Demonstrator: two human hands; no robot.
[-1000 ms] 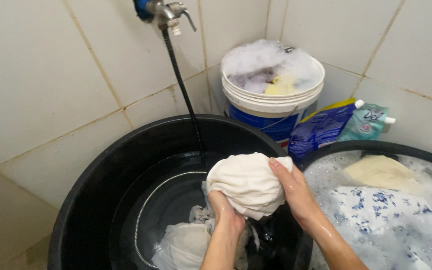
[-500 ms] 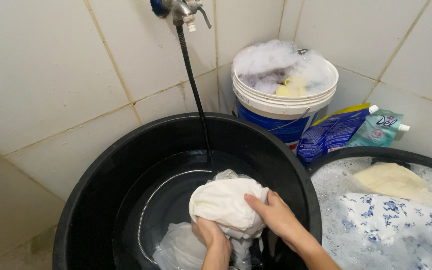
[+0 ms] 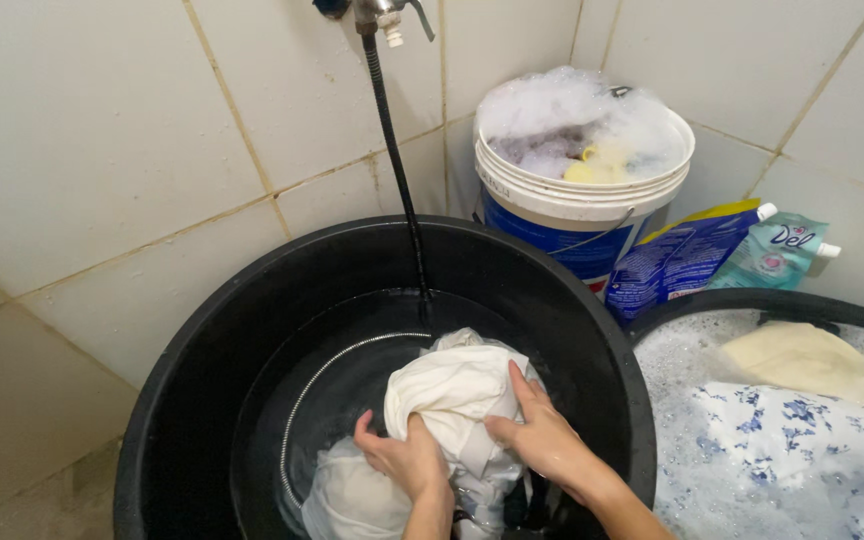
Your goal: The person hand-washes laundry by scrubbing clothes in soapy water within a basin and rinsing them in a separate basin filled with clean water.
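A bunched cream-white cloth (image 3: 452,395) sits low inside a big black tub (image 3: 202,340) of dark water. My left hand (image 3: 402,458) grips the cloth's lower left side. On its right side my right hand (image 3: 537,435) presses with fingers spread over the fabric. More pale wet cloth (image 3: 352,495) lies in the water under my left hand.
A black hose (image 3: 397,170) runs from a wall tap (image 3: 377,15) into the tub. Behind stands a white and blue bucket (image 3: 577,215) full of suds. Blue and green detergent pouches (image 3: 682,255) lean against the tiled wall. A second tub (image 3: 802,420) at right holds soapy laundry.
Both hands carried the cream cloth from above the right rim down and left into the black tub's water. My left hand's fingers have loosened and spread.
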